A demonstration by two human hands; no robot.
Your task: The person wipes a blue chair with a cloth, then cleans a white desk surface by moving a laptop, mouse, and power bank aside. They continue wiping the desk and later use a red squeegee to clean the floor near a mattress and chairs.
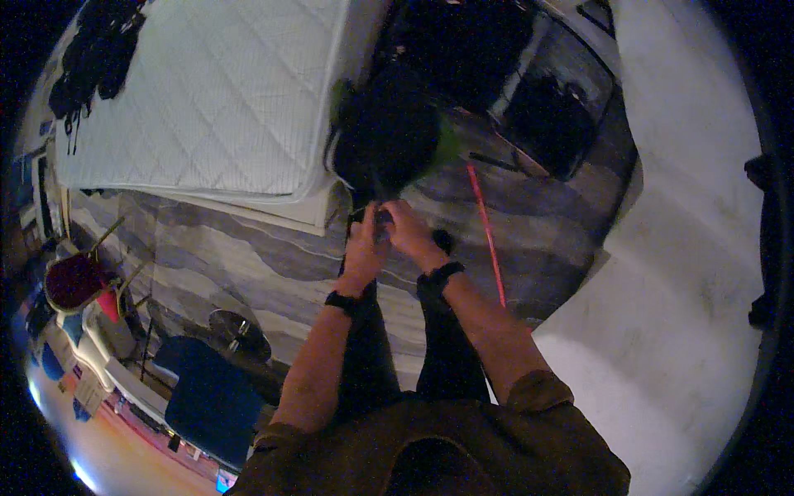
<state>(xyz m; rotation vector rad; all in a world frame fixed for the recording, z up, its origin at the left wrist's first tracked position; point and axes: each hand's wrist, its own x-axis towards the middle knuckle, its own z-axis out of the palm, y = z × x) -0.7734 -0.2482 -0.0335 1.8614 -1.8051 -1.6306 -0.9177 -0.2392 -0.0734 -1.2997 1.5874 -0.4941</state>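
Note:
My left hand (365,243) and my right hand (405,228) come together at the lower end of a dark, bulky cloth-like item (388,133), just off the corner of a white mattress (236,99). The fingers of both hands are bent close to each other. Something small and dark lies between them, too blurred to name. The dark item hangs or stands beyond my fingertips, against the mattress edge; its exact kind is hard to tell in the dim light. A dark band is on each wrist.
A red stick (487,235) lies on the patterned floor to the right, near an open suitcase (546,118) with dark contents. A white wall (676,279) bounds the right side. Lower left are a blue chair (211,397) and a dark red seat (74,281). Dark clothing (99,53) lies on the mattress.

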